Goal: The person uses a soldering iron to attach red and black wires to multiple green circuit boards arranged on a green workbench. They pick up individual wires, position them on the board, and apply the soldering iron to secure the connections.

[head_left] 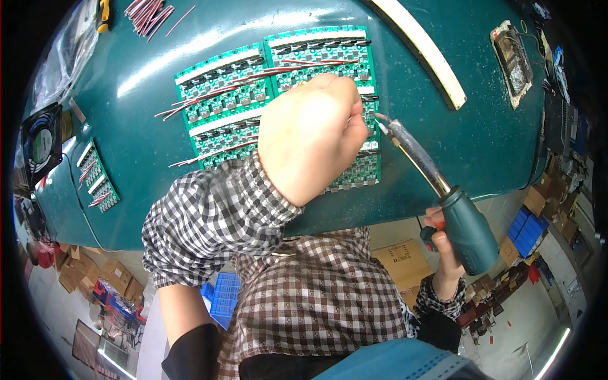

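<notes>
My left hand (pixel 310 130) is closed in a pinch over the right-hand green circuit board panel (pixel 348 174). Whatever its fingertips hold is hidden. A second circuit board panel (pixel 225 109) lies against that one on the left. Thin red and white wires (pixel 231 85) run across both panels, some reaching past the left edge. In my right hand (pixel 448 256) is a soldering gun (pixel 470 231) with a dark green handle and a long metal barrel. Its tip points up and left, close to the panel's right edge and near my left fingers.
On the green tabletop (pixel 437 152), a bundle of wires (pixel 149 16) lies at the far left. A small circuit board (pixel 98 177) and a black fan (pixel 43 144) sit at the left. A curved white strip (pixel 418 47) and a soldering iron rest (pixel 512 63) are at the far right.
</notes>
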The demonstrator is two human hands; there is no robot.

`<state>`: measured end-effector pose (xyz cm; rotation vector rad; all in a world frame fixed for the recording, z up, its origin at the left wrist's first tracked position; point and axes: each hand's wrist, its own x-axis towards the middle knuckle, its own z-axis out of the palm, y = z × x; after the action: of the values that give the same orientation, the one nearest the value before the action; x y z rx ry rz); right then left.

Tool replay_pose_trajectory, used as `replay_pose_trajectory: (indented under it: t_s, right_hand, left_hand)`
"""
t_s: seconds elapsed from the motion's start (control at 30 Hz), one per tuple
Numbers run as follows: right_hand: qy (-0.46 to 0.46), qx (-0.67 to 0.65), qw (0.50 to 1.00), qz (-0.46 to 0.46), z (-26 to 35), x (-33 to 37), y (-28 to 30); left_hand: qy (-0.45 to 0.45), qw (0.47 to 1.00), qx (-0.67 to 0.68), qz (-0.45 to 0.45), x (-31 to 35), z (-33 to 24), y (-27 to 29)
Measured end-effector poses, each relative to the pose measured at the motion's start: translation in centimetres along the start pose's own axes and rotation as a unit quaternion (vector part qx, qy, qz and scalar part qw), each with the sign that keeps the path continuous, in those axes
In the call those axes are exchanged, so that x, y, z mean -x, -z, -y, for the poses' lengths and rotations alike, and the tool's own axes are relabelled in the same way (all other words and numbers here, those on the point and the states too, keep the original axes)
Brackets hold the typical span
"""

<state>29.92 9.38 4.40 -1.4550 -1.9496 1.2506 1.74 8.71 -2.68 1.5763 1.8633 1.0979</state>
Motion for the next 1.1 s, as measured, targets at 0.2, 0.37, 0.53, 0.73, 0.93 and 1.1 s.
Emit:
replay_pose_trajectory:
  t_s: [0.2, 0.37, 0.53, 0.73, 0.93, 1.1]
  right_hand:
    - [-0.001, 0.002, 1.0, -0.004, 0.34, 0.0, -0.25]
    - [-0.002, 0.015, 1.0, -0.003, 0.36, 0.02, -0.2]
    - [0.027, 0.057, 0.998, 0.003, 0.1, 0.0, -0.29]
    - [0.033, 0.095, 0.995, -0.001, -0.38, 0.34, -0.26]
    - [0.029, 0.112, 0.993, 0.006, -0.34, 0.38, -0.12]
    - [0.027, 0.116, 0.993, 0.007, -0.14, 0.41, -0.15]
  left_hand:
    - [-0.001, 1.0, -0.008, -0.001, 0.02, -0.01, -0.05]
    - [0.009, 1.0, 0.003, 0.013, -0.1, -0.04, 0.2]
    - [0.0, 1.0, -0.005, 0.001, 0.07, 0.01, -0.08]
    - [0.008, 1.0, -0.013, 0.002, 0.1, -0.19, -0.07]
    - [-0.001, 1.0, -0.012, -0.002, 0.08, -0.12, -0.08]
    - [-0.002, 1.0, -0.011, -0.007, 0.14, -0.1, -0.09]
